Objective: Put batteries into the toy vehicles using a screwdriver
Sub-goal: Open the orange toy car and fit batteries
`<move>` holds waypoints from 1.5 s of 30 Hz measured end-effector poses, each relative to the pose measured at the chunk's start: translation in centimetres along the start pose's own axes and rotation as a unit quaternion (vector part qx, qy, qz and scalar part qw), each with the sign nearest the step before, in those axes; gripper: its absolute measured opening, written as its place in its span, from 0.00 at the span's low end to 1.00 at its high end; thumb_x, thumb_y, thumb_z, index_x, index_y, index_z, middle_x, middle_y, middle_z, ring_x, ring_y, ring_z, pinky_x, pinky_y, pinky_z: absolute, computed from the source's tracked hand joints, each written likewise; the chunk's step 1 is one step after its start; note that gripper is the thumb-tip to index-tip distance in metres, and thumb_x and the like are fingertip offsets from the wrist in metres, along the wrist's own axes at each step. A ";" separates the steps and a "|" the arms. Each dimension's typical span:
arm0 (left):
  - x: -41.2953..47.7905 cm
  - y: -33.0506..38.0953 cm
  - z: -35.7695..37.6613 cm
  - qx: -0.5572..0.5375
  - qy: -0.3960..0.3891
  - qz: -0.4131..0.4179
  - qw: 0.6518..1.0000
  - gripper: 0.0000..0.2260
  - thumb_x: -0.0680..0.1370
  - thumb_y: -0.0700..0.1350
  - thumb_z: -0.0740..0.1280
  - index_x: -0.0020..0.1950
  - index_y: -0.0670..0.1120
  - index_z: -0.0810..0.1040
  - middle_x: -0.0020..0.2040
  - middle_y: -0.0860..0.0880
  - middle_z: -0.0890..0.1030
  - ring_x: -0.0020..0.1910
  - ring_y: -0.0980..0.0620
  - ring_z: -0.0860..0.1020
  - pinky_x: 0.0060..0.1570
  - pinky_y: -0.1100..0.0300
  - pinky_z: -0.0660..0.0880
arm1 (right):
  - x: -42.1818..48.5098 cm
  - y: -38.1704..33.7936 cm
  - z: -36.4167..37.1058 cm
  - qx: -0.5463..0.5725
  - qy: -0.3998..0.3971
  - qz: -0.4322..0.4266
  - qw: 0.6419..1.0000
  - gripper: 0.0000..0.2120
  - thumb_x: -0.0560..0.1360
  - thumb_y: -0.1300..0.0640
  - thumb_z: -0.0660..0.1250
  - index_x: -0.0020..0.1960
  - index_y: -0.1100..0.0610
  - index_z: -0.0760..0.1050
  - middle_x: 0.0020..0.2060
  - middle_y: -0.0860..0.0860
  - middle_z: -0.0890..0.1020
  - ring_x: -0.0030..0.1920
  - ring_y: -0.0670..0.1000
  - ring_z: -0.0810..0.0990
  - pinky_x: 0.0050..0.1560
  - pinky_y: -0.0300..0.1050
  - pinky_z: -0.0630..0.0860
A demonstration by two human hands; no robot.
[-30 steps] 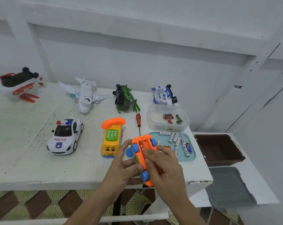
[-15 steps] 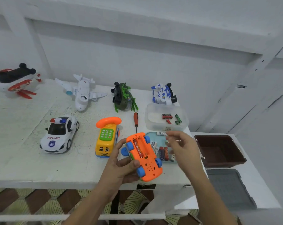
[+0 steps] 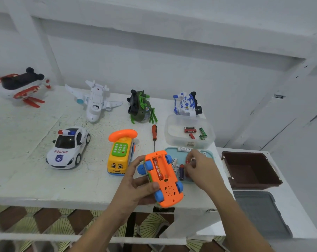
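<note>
— Fingers [image 3: 194, 157] of right hand [image 3: 203, 171] pinching, probably a battery [image 3: 187, 162], over teal tray [image 3: 207, 154].
— And left hand [image 3: 134, 186] grips orange car [image 3: 163, 179] belly-up, bay open. Loading step; next, seat it, polarity right.

This is a plain makeshift work corner, more like a spare room at home than a shop or lab. Across the upper half of the frame the wall [image 3: 172, 60] is bare white-painted boards and beams. The white table [image 3: 26, 170] at lower left has scuffed, chipped paint, with patterned floor tiles [image 3: 45, 220] showing beneath it. Toys stand on it in rows, among them a police car [image 3: 67, 148] and a plane [image 3: 95, 100]. At centre right a screwdriver [image 3: 154, 133] lies near a clear tub [image 3: 170, 140] and a blue tray [image 3: 183, 156] holding batteries [image 3: 190, 129].
</note>
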State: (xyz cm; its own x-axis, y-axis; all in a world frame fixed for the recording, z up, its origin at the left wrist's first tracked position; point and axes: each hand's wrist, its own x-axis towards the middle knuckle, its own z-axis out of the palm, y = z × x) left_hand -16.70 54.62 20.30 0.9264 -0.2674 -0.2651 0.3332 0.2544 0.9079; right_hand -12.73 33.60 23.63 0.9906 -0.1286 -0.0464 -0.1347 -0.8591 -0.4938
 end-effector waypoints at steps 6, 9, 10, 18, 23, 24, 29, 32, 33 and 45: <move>0.1 -0.1 0.0 0.002 0.002 -0.002 1.000 0.33 0.66 0.41 0.78 0.65 0.63 0.69 0.52 0.42 0.85 0.51 0.40 0.84 0.43 0.45 0.82 | -1.3 -3.5 -2.7 0.400 0.048 -0.031 0.915 0.05 0.76 0.59 0.69 0.50 0.52 0.74 0.36 0.49 0.85 0.40 0.51 0.83 0.42 0.43 0.78; 0.2 -0.2 -0.1 -0.001 0.000 -0.003 1.000 0.34 0.62 0.48 0.81 0.63 0.66 0.71 0.53 0.42 0.85 0.51 0.40 0.84 0.43 0.45 0.82 | -2.1 -4.6 -2.2 0.372 0.009 -0.102 0.923 0.06 0.75 0.60 0.70 0.48 0.52 0.76 0.38 0.47 0.85 0.40 0.43 0.83 0.41 0.38 0.78; 0.2 -0.2 -0.1 -0.002 0.000 -0.003 1.000 0.34 0.60 0.49 0.80 0.62 0.67 0.71 0.53 0.42 0.85 0.51 0.40 0.84 0.43 0.45 0.82 | -2.3 -4.6 -1.7 0.330 0.006 -0.121 0.936 0.07 0.75 0.60 0.71 0.48 0.50 0.76 0.40 0.44 0.84 0.42 0.42 0.82 0.42 0.37 0.78; 0.3 -0.2 -0.2 0.002 -0.001 0.001 1.000 0.34 0.66 0.43 0.81 0.65 0.64 0.70 0.52 0.41 0.85 0.50 0.40 0.84 0.44 0.44 0.82 | -2.4 -3.9 0.4 0.226 0.025 -0.192 0.955 0.11 0.73 0.59 0.72 0.46 0.42 0.77 0.48 0.39 0.77 0.53 0.41 0.77 0.46 0.33 0.78; 0.3 -0.3 -0.3 -0.003 -0.007 0.000 1.000 0.34 0.60 0.49 0.80 0.62 0.66 0.71 0.52 0.41 0.85 0.51 0.40 0.84 0.45 0.41 0.82 | -2.4 -3.7 0.8 0.300 -0.071 -0.109 0.945 0.06 0.78 0.54 0.67 0.46 0.43 0.75 0.55 0.37 0.77 0.54 0.44 0.80 0.54 0.50 0.80; 0.3 -0.3 -0.2 -0.005 -0.007 0.001 1.000 0.35 0.60 0.49 0.80 0.63 0.65 0.71 0.52 0.41 0.85 0.50 0.40 0.84 0.45 0.41 0.82 | -2.5 -3.8 0.8 0.323 -0.088 -0.094 0.938 0.05 0.79 0.54 0.66 0.46 0.44 0.75 0.51 0.40 0.79 0.49 0.49 0.82 0.50 0.55 0.81; 0.3 -0.4 -0.2 -0.001 -0.002 0.005 1.000 0.35 0.64 0.43 0.78 0.66 0.61 0.69 0.52 0.42 0.85 0.50 0.40 0.84 0.44 0.42 0.82 | -2.4 -4.5 0.5 0.324 -0.080 -0.080 0.939 0.05 0.78 0.56 0.67 0.44 0.49 0.73 0.45 0.47 0.81 0.42 0.53 0.84 0.42 0.54 0.83; 0.2 -0.4 -0.1 -0.001 -0.002 0.005 1.000 0.36 0.63 0.44 0.80 0.66 0.61 0.68 0.51 0.42 0.85 0.50 0.41 0.85 0.43 0.44 0.82 | -2.4 -4.8 0.5 0.319 -0.066 -0.067 0.943 0.05 0.77 0.59 0.68 0.46 0.51 0.72 0.47 0.44 0.80 0.43 0.44 0.82 0.41 0.42 0.82; 0.2 -0.4 -0.1 -0.001 -0.002 0.005 1.000 0.35 0.65 0.42 0.80 0.66 0.61 0.68 0.51 0.42 0.85 0.50 0.41 0.85 0.42 0.45 0.83 | -2.4 -4.9 0.5 0.317 -0.059 -0.061 0.945 0.06 0.77 0.60 0.68 0.47 0.52 0.72 0.48 0.43 0.80 0.43 0.40 0.81 0.40 0.37 0.81; -2.1 -0.6 -0.9 -0.035 0.003 0.011 0.999 0.35 0.57 0.46 0.80 0.61 0.66 0.73 0.50 0.41 0.85 0.50 0.40 0.85 0.41 0.45 0.82 | -1.7 -3.9 0.6 0.581 -0.187 0.119 0.783 0.06 0.77 0.57 0.67 0.47 0.58 0.73 0.41 0.55 0.83 0.38 0.54 0.81 0.37 0.49 0.78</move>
State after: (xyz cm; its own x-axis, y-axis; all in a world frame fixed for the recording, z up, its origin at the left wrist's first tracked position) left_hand -18.68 55.83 20.03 0.9346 -0.2550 -0.2480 0.3243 0.3245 0.8885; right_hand -13.84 37.44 25.13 0.9075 0.1246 -0.4010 -0.4195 0.2260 -0.8792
